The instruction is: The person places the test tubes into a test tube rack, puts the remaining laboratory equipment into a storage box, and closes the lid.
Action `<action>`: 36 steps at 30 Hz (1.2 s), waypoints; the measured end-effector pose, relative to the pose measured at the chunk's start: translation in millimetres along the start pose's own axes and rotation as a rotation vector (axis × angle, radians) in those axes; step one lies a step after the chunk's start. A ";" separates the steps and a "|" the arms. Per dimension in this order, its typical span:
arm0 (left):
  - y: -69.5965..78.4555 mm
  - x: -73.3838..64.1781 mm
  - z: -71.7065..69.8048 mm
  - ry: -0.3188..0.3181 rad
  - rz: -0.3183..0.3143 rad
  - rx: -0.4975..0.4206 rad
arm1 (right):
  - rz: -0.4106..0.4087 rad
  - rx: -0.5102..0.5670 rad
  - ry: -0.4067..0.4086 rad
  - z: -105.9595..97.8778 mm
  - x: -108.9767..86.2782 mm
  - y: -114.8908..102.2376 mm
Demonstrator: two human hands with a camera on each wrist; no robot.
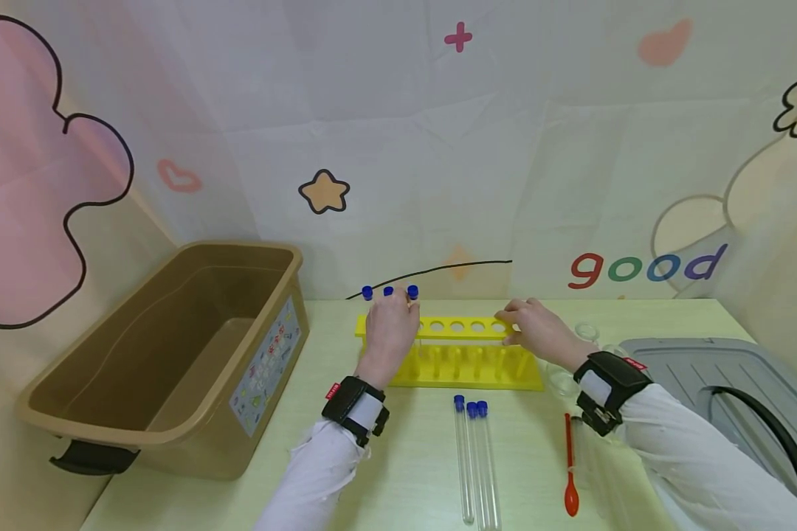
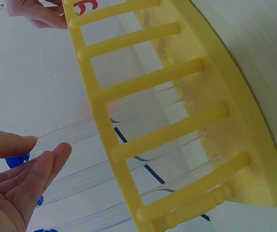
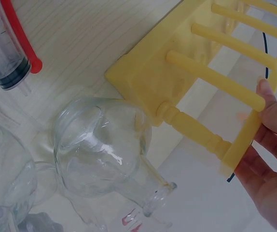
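Three capped tubes [image 2: 80, 179] are stood in the yellow rack [image 1: 432, 382], one pinched near its cap [image 1: 412, 292] by the left hand [image 1: 392, 330]; the rack's other end is finger-gripped by the right hand [image 1: 544, 333], seemingly for steadiness.

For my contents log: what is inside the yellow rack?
Three blue-capped test tubes stand in the yellow rack, at its left end in the head view. There, the left hand covers much of their glass.

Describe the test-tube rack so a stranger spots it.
Start at the large brown plastic tub on the left. Just right of it stands a long yellow plastic rack. Among clear blue-capped tubes and clear round flasks, it alone is yellow.
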State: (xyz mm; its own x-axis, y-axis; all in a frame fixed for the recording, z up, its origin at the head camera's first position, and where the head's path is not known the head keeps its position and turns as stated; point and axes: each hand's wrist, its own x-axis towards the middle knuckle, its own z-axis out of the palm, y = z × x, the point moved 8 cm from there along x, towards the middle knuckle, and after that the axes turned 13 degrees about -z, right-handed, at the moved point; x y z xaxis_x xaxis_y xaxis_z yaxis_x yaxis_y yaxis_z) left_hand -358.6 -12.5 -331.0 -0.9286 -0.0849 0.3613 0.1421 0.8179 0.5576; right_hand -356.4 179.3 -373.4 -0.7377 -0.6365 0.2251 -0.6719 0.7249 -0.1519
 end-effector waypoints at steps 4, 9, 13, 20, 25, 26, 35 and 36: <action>-0.3 -0.2 -0.1 0.000 -0.002 0.003 | 0.007 0.000 -0.008 -0.4 0.3 0.4; -3.4 -0.6 0.7 -0.029 -0.051 0.003 | 0.020 0.010 -0.018 -0.2 0.4 1.2; -6.4 -0.3 1.2 -0.059 -0.088 0.009 | 0.031 0.012 -0.021 0.8 0.4 2.4; -4.5 -9.3 -6.2 -0.075 -0.085 -0.006 | 0.026 0.012 -0.016 0.8 0.1 2.1; 3.9 -22.1 -11.8 -0.073 -0.081 0.043 | 0.017 0.008 -0.014 -0.3 -0.6 1.4; 6.3 -24.8 -13.0 -0.070 -0.077 0.054 | 0.020 0.009 -0.015 -0.2 -0.7 1.8; 20.2 -52.4 -2.3 -0.164 -0.035 0.091 | 0.036 0.006 -0.029 1.9 0.6 3.4; 20.9 -56.4 1.1 -0.186 -0.029 0.097 | 0.037 0.008 -0.029 2.0 0.7 3.6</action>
State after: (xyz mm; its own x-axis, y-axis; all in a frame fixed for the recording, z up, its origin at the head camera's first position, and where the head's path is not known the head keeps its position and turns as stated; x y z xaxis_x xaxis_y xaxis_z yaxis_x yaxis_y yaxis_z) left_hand -303.6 10.0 -340.6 -0.9804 -0.0104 0.1967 0.0887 0.8682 0.4883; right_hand -359.4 180.9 -375.7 -0.7637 -0.6167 0.1909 -0.6444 0.7463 -0.1669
